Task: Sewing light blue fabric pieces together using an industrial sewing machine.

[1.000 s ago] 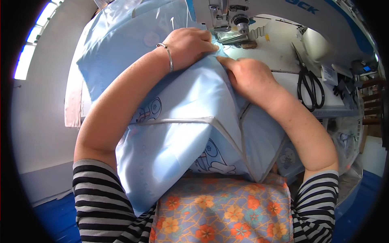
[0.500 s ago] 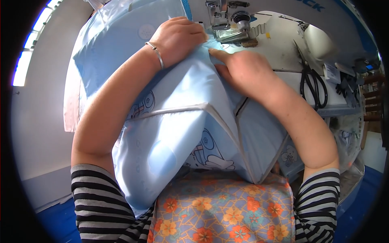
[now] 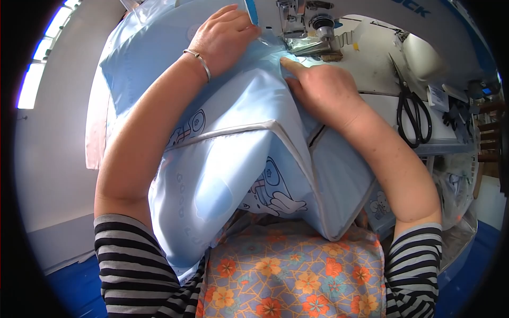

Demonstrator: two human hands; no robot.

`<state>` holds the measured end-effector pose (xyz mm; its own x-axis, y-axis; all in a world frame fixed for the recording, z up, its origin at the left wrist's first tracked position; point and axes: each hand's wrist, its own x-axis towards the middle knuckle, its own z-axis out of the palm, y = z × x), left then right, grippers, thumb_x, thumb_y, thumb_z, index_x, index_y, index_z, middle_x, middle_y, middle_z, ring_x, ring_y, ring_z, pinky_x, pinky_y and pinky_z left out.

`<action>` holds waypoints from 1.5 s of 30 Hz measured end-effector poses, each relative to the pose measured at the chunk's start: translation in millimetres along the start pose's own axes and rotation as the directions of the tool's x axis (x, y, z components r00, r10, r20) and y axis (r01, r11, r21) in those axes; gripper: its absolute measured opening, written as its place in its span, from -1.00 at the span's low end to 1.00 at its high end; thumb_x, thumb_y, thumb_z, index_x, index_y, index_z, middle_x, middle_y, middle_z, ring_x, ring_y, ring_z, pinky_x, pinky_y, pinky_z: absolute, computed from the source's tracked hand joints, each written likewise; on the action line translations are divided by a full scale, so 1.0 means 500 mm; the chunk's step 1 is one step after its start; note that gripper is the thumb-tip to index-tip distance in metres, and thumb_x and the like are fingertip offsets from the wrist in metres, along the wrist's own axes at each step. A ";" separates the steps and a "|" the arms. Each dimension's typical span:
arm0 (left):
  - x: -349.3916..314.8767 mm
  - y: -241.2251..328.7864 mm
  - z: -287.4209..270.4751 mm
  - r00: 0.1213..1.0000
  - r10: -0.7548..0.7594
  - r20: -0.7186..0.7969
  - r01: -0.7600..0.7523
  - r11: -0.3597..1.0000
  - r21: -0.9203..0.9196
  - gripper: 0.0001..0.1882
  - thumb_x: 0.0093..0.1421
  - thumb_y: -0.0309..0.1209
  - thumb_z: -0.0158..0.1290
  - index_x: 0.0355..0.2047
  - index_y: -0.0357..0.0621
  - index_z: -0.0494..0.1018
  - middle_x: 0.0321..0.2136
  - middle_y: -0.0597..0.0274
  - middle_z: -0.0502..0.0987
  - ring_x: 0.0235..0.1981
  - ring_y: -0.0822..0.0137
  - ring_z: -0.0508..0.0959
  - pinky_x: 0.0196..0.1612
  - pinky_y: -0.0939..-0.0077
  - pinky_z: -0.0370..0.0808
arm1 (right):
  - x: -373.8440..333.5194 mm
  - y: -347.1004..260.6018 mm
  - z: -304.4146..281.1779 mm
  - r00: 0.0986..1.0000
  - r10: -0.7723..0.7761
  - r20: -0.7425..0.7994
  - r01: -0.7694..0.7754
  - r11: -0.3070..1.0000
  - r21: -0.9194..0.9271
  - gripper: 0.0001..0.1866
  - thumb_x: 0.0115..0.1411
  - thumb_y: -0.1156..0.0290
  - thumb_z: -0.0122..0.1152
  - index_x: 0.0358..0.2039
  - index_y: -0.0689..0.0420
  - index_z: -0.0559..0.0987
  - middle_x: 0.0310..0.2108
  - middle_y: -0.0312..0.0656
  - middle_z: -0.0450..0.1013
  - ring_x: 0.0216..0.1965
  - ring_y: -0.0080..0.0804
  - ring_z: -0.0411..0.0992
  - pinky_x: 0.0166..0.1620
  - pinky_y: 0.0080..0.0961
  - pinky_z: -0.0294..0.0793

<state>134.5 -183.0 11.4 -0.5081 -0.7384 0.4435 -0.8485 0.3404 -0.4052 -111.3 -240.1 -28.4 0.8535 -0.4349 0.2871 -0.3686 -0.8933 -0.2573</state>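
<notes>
A light blue bag-like fabric piece [image 3: 238, 153] with grey piping and cartoon prints lies over my lap and up onto the sewing machine table. My left hand [image 3: 225, 37], with a metal bracelet on the wrist, presses flat on the fabric just left of the presser foot [image 3: 307, 45]. My right hand [image 3: 323, 87] pushes down on the fabric edge right in front of the presser foot, its index finger pointing toward the needle area. Both hands hold the cloth against the machine bed.
Black scissors [image 3: 413, 114] lie on the white table [image 3: 376, 63] to the right of my right hand. Small items clutter the table's far right edge. A floral orange apron [image 3: 291, 270] covers my lap. A pale wall and blue floor are at the left.
Both hands have slid the blue fabric farther up toward the presser foot. The left hand has moved forward and flattened beside the needle.
</notes>
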 end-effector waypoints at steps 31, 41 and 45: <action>0.105 0.158 -0.050 0.609 -0.215 0.764 0.435 0.896 -0.095 -0.74 0.25 -0.41 -0.05 -0.13 -0.09 0.58 -0.15 0.01 0.59 -0.12 0.04 0.65 -0.09 0.20 0.60 | -0.024 0.029 0.016 0.993 -0.033 -0.116 0.051 0.987 0.150 -0.82 0.18 0.39 0.08 -0.30 0.10 0.64 -0.57 -0.06 0.55 -0.52 -0.05 0.59 -0.40 -0.13 0.58; 0.090 0.166 -0.040 0.667 -0.318 0.674 0.545 0.825 -0.150 -0.76 0.26 -0.37 -0.05 -0.17 -0.07 0.60 -0.25 -0.01 0.56 -0.12 -0.03 0.60 -0.08 0.13 0.54 | -0.016 0.030 0.012 0.989 -0.045 -0.144 0.067 0.986 0.150 -0.82 0.19 0.39 0.07 -0.33 0.12 0.63 -0.56 -0.03 0.56 -0.47 -0.02 0.59 -0.38 -0.11 0.58; 0.079 0.165 -0.035 0.714 -0.320 0.623 0.510 0.847 -0.149 -0.78 0.29 -0.34 -0.02 -0.19 -0.06 0.60 -0.28 0.01 0.52 -0.12 -0.02 0.57 -0.07 0.14 0.51 | -0.009 0.034 0.016 0.992 -0.034 -0.119 0.051 0.988 0.145 -0.82 0.19 0.38 0.06 -0.33 0.11 0.63 -0.54 -0.03 0.57 -0.48 0.00 0.58 -0.37 -0.09 0.57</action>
<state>42.0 -173.7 9.3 0.0014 -0.9986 -0.0521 -1.0000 -0.0015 0.0018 -118.4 -252.4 -41.3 0.8155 -0.4148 0.4036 -0.2669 -0.8883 -0.3737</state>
